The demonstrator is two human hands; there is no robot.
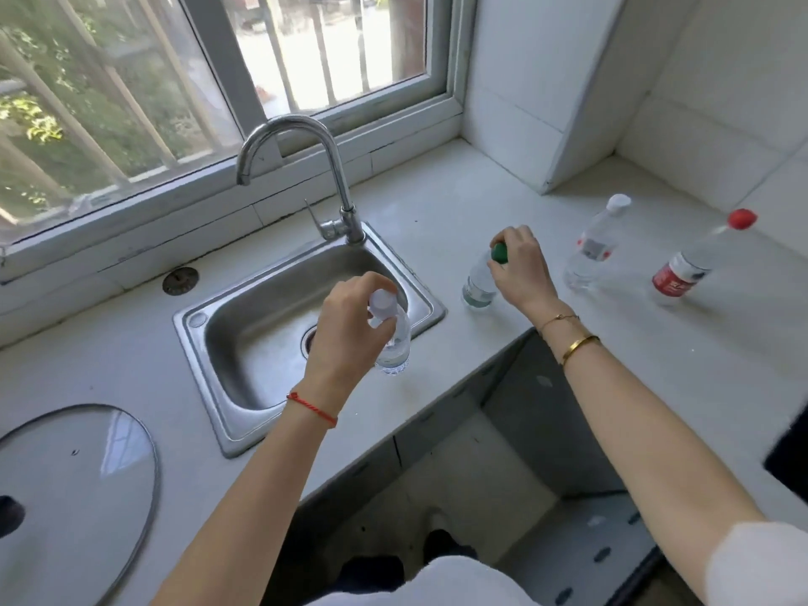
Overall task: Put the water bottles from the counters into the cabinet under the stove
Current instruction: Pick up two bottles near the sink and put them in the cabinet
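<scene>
My left hand point(345, 330) grips a clear water bottle with a white cap point(393, 338) by its neck, at the sink's front right corner. My right hand point(520, 264) closes over the top of a green-capped bottle point(478, 286) standing on the white counter point(437, 212) right of the sink. Further right stand two more bottles, apart from both hands: a clear one with a white cap point(592, 251) and one with a red cap and red label point(686, 269).
A steel sink point(245, 338) with a curved tap point(336, 185) sits below the window. A glass pot lid point(74, 487) lies at the left. The counter turns a corner at the right, with a dark stove edge point(791, 448) there. Below is open floor.
</scene>
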